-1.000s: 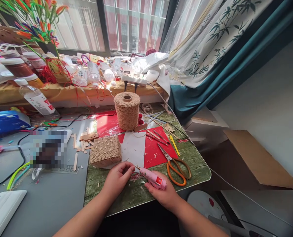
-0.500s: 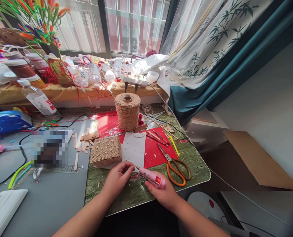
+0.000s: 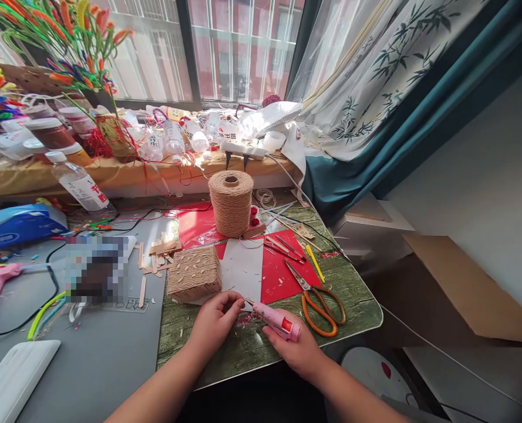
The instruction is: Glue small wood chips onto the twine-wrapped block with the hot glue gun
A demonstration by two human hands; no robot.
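My right hand [image 3: 299, 346] is wrapped round a pink pen-like tool [image 3: 278, 320], whose thin metal tip points left. At that tip, the fingers of my left hand [image 3: 219, 317] are pinched together; whatever they hold is too small to make out. Just behind my left hand sits a twine-covered block [image 3: 194, 273] with small pale flakes on its top. A grey-white sheet [image 3: 243, 267] and a red sheet [image 3: 287, 276] lie beyond my hands. Orange-handled scissors [image 3: 326, 308] rest to the right of the tool.
A large twine spool [image 3: 231, 205] stands at the back. Wooden sticks [image 3: 161, 252] lie left of it, with a yellow cutter [image 3: 315, 264] at the right. A white keyboard-like object [image 3: 20, 376] is at the lower left. Bottles [image 3: 82, 185] and a power strip [image 3: 243, 150] are further back.
The whole view has shifted slightly, so things appear a little further right and lower. Both hands keep nearly the same pose, with the tool tip still at my left fingertips.
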